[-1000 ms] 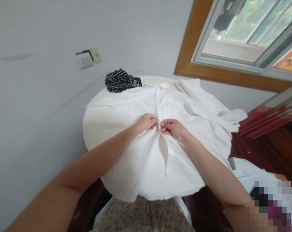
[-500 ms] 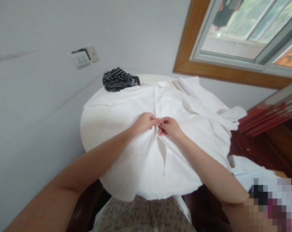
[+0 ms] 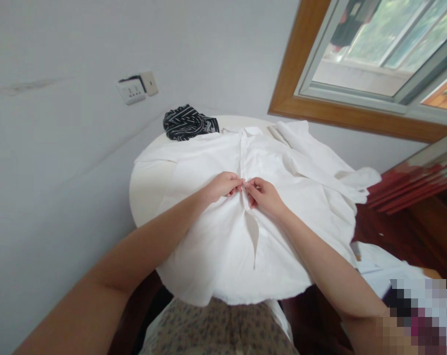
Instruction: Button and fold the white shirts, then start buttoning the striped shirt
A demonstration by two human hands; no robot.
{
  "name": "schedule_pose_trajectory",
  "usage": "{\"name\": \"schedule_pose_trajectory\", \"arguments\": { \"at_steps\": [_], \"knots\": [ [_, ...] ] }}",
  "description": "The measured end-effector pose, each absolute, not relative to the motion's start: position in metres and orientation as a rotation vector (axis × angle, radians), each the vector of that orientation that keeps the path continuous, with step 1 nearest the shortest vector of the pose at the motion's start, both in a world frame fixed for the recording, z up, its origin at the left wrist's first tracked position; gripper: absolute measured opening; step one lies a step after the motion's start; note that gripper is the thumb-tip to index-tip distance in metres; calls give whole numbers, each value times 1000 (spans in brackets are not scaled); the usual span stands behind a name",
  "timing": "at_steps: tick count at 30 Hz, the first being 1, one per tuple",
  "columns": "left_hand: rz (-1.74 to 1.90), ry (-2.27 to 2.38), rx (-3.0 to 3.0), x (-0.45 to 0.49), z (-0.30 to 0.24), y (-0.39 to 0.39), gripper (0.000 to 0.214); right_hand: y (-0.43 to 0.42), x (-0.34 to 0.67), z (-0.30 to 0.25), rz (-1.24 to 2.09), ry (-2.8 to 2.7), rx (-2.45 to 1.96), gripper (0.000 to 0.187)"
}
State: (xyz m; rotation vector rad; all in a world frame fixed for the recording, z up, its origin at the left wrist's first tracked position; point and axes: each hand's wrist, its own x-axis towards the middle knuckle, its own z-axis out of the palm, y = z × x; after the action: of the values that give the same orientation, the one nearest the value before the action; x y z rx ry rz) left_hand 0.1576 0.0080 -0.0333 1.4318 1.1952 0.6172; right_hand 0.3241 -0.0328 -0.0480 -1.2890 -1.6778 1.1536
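A white shirt (image 3: 208,246) lies spread front side up over a round table, its collar at the far side and its hem hanging toward me. My left hand (image 3: 226,185) pinches the shirt's front placket from the left. From the right, my right hand (image 3: 262,195) grips the same placket, its fingertips meeting those of the left. The cloth is drawn up into folds between them. Below the hands the front edges part in a narrow gap. Any button under the fingertips is too small or hidden to make out.
Past the shirt's left shoulder, a bundled black-and-white striped cloth (image 3: 188,123) rests on the white tabletop (image 3: 145,185). A wall socket (image 3: 130,91) is at the left, a wood-framed window (image 3: 356,116) at the right. Red curtain (image 3: 396,190) and white fabric (image 3: 378,264) are on the right.
The view has shifted slightly, so everything sits a little further right. Both hands stay at the placket, with their fingertips slightly rearranged.
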Motion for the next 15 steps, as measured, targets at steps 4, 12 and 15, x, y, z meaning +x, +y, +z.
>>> {"name": "schedule_pose_trajectory", "arguments": {
  "at_steps": [4, 12, 15],
  "knots": [
    [652, 1204, 1725, 160, -36, 7, 16, -33, 321, -50, 996, -1770, -1342, 41],
    [669, 1147, 1770, 164, -43, 7, 25, -24, 318, -55, 665, -1831, -1380, 35],
    [656, 1227, 2055, 163, -39, 6, 30, -16, 319, -65, 822, -1719, -1364, 37]
  ]
}}
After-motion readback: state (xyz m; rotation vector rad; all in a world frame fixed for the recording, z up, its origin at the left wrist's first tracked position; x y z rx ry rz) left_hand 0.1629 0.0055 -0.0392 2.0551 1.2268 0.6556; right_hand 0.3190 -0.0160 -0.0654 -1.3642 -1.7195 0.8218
